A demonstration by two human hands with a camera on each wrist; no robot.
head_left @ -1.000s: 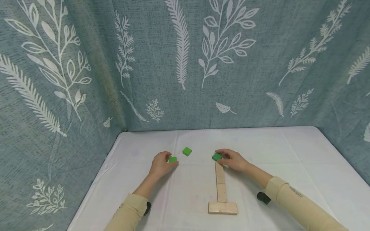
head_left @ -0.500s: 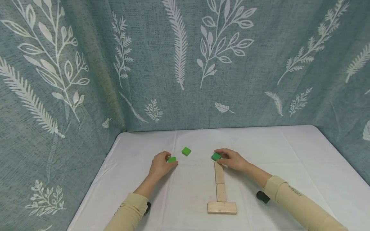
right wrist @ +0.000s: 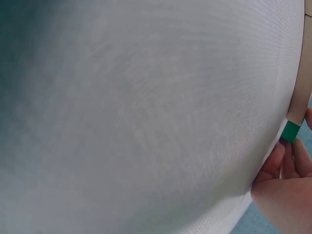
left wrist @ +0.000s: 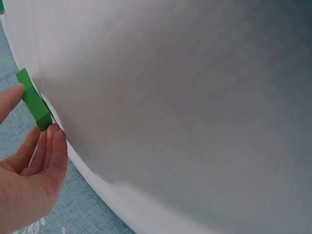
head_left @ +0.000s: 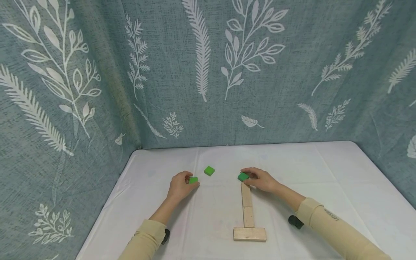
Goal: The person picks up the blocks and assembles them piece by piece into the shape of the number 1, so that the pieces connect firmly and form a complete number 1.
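Note:
My left hand (head_left: 180,186) holds a light green square block (head_left: 193,180) at the table's left-middle; in the left wrist view the thumb and fingertips touch opposite ends of that green block (left wrist: 35,102). A darker green block (head_left: 242,176) sits at the far end of a row of plain wooden blocks (head_left: 246,195), pinched between the thumb and fingers of my right hand (head_left: 264,180). The right wrist view has this dark green block (right wrist: 290,131) against the wooden strip (right wrist: 301,83), with the fingers (right wrist: 287,161) at its end. Another light green block (head_left: 209,170) lies between the hands, untouched.
A wooden block (head_left: 249,234) lies crosswise at the near end of the row, forming an upside-down T. White cloth covers the table (head_left: 325,173). Behind and at the sides hangs a blue-green leaf-patterned curtain (head_left: 182,72).

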